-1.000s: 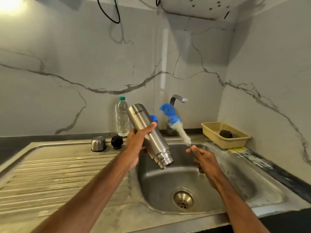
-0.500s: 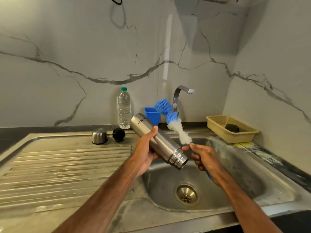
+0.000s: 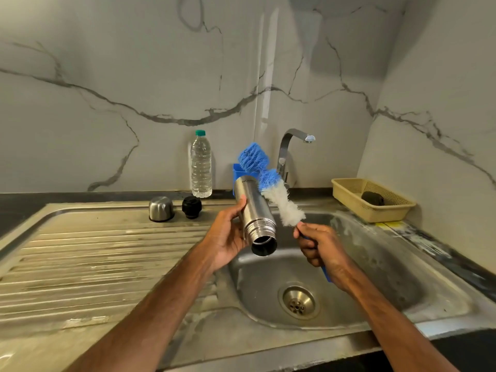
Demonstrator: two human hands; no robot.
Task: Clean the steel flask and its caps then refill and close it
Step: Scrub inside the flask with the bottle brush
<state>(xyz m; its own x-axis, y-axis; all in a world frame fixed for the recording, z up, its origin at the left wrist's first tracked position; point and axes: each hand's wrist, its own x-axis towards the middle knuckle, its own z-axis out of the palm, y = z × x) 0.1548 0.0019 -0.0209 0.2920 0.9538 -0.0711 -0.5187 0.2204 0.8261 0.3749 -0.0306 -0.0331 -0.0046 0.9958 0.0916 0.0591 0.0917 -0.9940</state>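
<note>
One steel sink [image 3: 397,267], marble walls [image 3: 128,84]

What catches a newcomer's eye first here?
The open steel flask, gripped in the left hand above the sink, mouth tilted toward the camera. Beside it, the right hand holds a blue-and-white bottle brush, bristles up. Its steel cap and black stopper stand on the drainboard.

White grey-veined marble walls [image 3: 107,76], dark countertop [image 3: 16,208], steel sink [image 3: 80,264]

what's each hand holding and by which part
The left hand grips the flask around its body, near the open neck. The right hand grips the brush by its handle, just below the bristles.
</note>
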